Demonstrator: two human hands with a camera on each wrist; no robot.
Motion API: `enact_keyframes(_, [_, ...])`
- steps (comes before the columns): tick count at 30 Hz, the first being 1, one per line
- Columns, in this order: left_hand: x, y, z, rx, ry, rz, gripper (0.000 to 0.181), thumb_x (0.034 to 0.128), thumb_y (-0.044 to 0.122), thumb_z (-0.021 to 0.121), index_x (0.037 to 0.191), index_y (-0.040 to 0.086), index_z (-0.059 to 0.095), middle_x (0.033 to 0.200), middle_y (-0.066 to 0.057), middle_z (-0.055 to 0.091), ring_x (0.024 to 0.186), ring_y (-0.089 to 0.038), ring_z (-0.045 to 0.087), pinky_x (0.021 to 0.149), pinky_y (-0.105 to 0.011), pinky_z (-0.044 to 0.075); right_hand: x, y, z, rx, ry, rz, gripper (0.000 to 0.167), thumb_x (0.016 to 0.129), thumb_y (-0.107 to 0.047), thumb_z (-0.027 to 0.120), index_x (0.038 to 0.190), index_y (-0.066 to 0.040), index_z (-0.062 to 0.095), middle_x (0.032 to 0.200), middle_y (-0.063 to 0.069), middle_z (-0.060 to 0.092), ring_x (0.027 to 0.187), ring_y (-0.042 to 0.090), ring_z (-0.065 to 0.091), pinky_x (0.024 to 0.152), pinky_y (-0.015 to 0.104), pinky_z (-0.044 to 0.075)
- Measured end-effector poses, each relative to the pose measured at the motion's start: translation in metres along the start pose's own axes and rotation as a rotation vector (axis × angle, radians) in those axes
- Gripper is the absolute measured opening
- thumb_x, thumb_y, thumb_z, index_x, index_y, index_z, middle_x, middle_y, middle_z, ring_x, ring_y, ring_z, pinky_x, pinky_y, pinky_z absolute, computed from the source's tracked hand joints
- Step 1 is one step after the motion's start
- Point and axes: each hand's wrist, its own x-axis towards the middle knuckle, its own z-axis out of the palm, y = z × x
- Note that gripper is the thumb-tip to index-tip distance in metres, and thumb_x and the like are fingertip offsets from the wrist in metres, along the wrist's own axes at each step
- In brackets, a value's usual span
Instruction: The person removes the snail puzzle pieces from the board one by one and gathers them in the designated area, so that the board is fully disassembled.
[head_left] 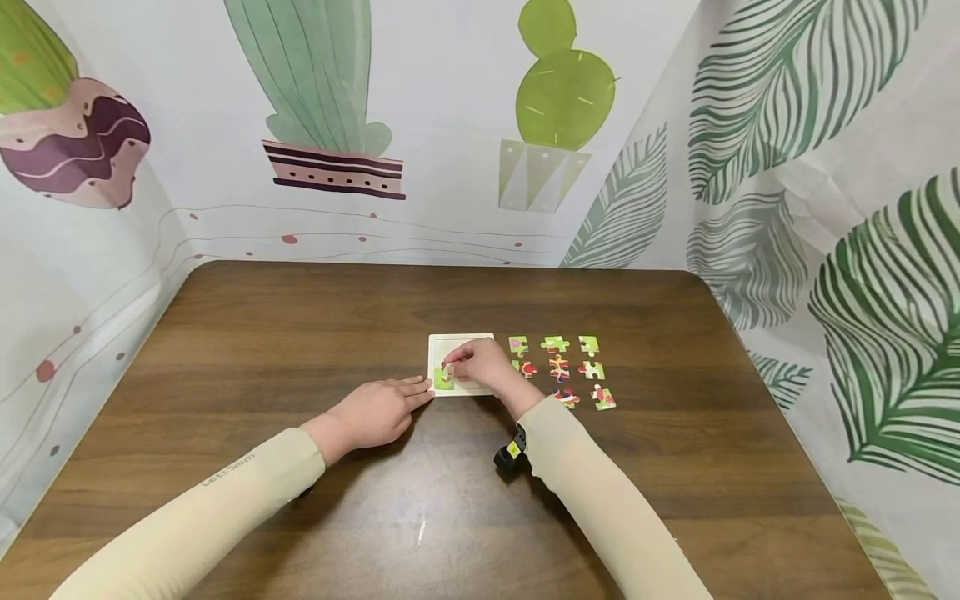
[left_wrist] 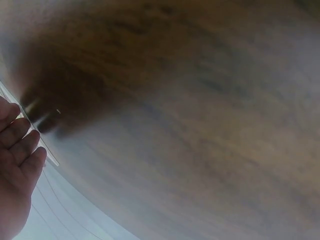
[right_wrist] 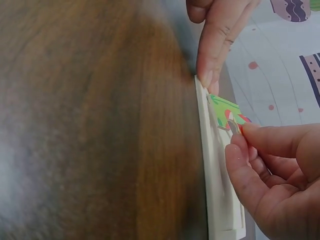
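A shallow cream puzzle tray [head_left: 463,337] lies on the table, with a green puzzle piece [head_left: 442,382] in its near left corner. My left hand [head_left: 377,411] reaches in from the left, and its extended fingertips touch the tray's left edge. Over the tray, my right hand [head_left: 480,365] pinches a small puzzle piece [right_wrist: 234,126] between thumb and fingers, right beside the green corner piece [right_wrist: 220,106]. Fingers cover most of the pinched piece. In the left wrist view, the left hand's fingers [left_wrist: 22,145] lie against the tray's rim.
Several loose puzzle pieces [head_left: 556,343] are spread in rows right of the tray, some partly hidden by my right forearm. A black wrist camera [head_left: 510,452] hangs under the right sleeve. The brown wooden table [head_left: 315,317] meets a patterned wall covering [head_left: 450,167] at its back edge.
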Motion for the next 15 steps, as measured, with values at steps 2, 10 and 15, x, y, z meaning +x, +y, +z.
enact_keyframes(2, [0.0, 0.0, 0.0, -0.001, -0.001, -0.001, 0.046, 0.0948, 0.009, 0.054, 0.139, 0.002, 0.063, 0.146, -0.015, 0.062, 0.137, -0.029, 0.06, 0.113, -0.042, 0.05, 0.0, -0.001, -0.001, -0.006, 0.004, -0.002, 0.019, 0.088, 0.001, 0.069, 0.104, 0.004, 0.078, 0.094, 0.013, 0.077, 0.067, 0.003, 0.058, 0.065, 0.013, 0.053])
enact_keyframes(10, [0.001, -0.001, 0.001, -0.002, -0.001, 0.001, 0.046, 0.0953, 0.009, 0.054, 0.14, 0.003, 0.063, 0.146, -0.014, 0.062, 0.137, -0.028, 0.06, 0.113, -0.041, 0.05, -0.002, -0.007, -0.007, 0.0, 0.001, 0.006, 0.017, 0.089, 0.0, 0.069, 0.103, 0.002, 0.078, 0.094, 0.013, 0.076, 0.07, 0.005, 0.061, 0.069, 0.018, 0.058])
enact_keyframes(15, [0.0, -0.001, 0.0, -0.007, -0.005, -0.003, 0.045, 0.0953, 0.009, 0.054, 0.139, 0.003, 0.063, 0.146, -0.014, 0.062, 0.136, -0.028, 0.061, 0.113, -0.041, 0.05, -0.005, -0.011, -0.012, 0.037, -0.009, -0.002, 0.018, 0.09, 0.001, 0.067, 0.105, 0.004, 0.077, 0.093, 0.013, 0.075, 0.072, 0.006, 0.063, 0.075, 0.023, 0.062])
